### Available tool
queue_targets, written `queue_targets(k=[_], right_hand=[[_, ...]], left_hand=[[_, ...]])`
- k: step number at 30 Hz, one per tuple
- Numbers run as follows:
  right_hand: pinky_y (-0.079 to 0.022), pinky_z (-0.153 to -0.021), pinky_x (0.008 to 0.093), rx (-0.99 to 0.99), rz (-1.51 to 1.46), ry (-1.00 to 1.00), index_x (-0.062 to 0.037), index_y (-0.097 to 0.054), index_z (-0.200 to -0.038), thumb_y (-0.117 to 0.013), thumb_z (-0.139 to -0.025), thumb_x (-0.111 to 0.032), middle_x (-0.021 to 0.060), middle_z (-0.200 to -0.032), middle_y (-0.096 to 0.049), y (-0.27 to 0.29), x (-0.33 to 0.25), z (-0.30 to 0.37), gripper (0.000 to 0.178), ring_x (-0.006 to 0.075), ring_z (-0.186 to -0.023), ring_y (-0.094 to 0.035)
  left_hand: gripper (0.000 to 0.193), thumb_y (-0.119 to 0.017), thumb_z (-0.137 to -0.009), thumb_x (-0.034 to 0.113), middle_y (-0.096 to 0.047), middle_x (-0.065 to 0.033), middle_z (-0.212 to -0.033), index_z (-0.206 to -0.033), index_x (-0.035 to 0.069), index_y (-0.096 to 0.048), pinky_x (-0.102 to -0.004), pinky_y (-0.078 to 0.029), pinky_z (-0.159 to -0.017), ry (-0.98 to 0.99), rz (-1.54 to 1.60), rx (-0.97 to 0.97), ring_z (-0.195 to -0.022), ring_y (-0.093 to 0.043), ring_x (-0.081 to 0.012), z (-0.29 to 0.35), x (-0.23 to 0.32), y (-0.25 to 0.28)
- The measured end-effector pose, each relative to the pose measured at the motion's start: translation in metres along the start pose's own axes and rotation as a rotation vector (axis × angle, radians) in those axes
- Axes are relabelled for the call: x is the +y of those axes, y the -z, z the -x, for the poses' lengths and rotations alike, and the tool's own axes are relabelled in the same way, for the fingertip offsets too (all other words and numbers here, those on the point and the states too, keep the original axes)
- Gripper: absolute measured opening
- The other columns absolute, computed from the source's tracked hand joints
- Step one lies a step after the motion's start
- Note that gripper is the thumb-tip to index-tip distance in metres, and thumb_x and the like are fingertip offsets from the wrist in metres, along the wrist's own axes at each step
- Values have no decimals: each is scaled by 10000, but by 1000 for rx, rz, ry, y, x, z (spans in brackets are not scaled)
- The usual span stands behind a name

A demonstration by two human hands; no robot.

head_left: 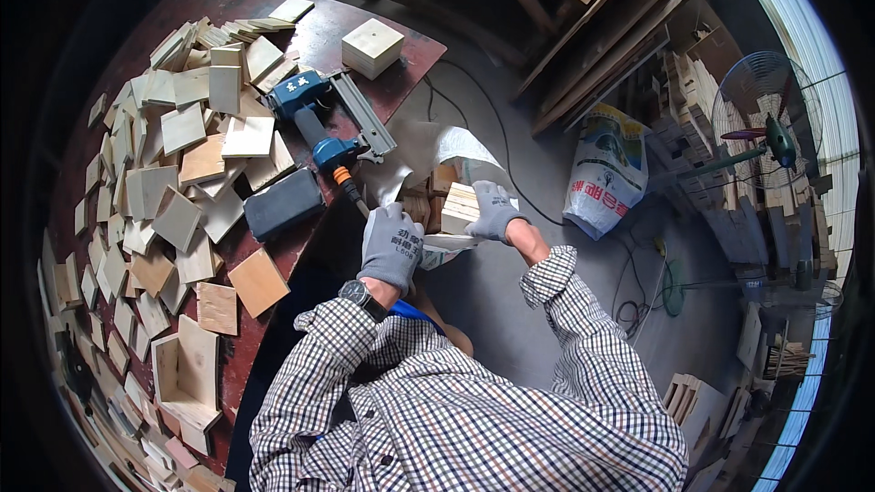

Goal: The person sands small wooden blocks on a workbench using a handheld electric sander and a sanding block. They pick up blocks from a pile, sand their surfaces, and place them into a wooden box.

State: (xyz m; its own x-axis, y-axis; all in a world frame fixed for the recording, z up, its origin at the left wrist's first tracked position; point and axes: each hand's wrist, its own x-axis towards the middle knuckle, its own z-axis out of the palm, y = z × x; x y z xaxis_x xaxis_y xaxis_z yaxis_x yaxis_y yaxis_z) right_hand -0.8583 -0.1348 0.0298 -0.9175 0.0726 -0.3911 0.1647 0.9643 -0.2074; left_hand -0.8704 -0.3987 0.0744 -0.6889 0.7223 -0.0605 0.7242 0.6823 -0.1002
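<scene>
At the mouth of an open pale sack (469,146), just off the table's edge, sits one layered wooden stack (458,207), its sheets too fine for me to count from where I stand. Two gloved hands work there. The right hand (495,211) grasps the stack from its right side, fingers bent over the top; the left hand (392,244) is near the sack's near side with fingers curled, and I cannot tell whether it grips anything. More wooden pieces (444,178) show inside the sack, partly hidden, so their number escapes me. One dark watch (363,300) circles the left wrist. On the red table (417,47) lie one blue nail gun (314,123) and, just beside it, one dark grey block (284,204). One neat square stack (373,47) stands near the far corner, and one open-sided wooden box (186,372) rests nearer the person. Loose wooden squares (182,128) cover the table's left part, dozens, too jumbled to count exactly. On the floor to the right is a second sack (606,173), printed, and beyond it one wire-caged fan (777,141).
</scene>
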Motion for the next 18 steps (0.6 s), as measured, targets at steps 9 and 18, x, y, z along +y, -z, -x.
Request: queue_targets(k=[9,18], right_hand=[[-245,-1138,824,-375,673,-105,-233,-441,-1613,-589,-1005,-370,120,-1634,-478,42,-42,-21,640,365,-1486,-468],[-308,-1144,737,-91,663,-306,-128,-694,-1358,-654,-936,-485,113,-1374,-693,83,-5,-7,555,317,-1264,-656]], left_hand=[[88,-727,-836,252,-682,-19,-858,-850,169,-752,-384,-489,-759,-24,90,201,-966,-638,-229,15,14,-7],[69,-714,-816,215,-663,-26,-912,-845,155,-732,-384,-479,-768,60,83,125,-947,-634,-225,44,-13,10]])
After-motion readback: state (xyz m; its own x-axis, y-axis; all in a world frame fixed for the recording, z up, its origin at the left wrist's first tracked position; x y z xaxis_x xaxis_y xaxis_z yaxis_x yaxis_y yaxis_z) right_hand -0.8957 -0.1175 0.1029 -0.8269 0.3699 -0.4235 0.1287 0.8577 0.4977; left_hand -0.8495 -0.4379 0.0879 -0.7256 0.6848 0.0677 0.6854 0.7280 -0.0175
